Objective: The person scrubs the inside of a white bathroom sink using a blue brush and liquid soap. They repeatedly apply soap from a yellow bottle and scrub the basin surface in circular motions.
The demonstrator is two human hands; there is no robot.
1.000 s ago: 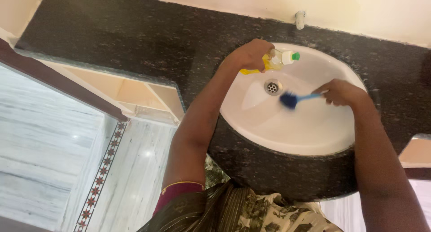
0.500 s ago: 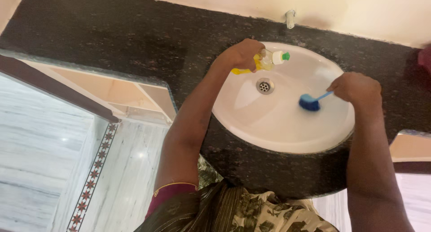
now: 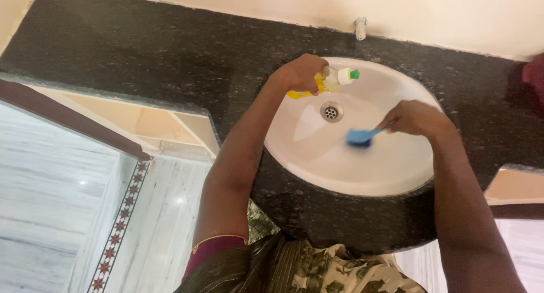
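Observation:
A white oval basin [image 3: 362, 168] is set into a dark speckled stone counter [image 3: 158, 55]. My left hand [image 3: 297, 73] grips a yellow squeeze bottle [image 3: 331, 80] with a white neck and green cap, held on its side over the basin's far rim. My right hand [image 3: 413, 117] holds a blue scrubbing brush [image 3: 360, 137] by its handle, with the head pressed on the basin's inner wall just right of the metal drain [image 3: 332, 111]. The brush head looks blurred.
A small white tap stub [image 3: 360, 28] stands at the cream wall behind the basin. A dark red object [image 3: 534, 75] lies at the counter's right edge. A wooden ledge and pale marble floor with a patterned border strip [image 3: 119, 225] lie to the left.
The brush has swept from the basin's right side back toward the drain. The left hand and bottle stay at the far rim. The view has shifted a little.

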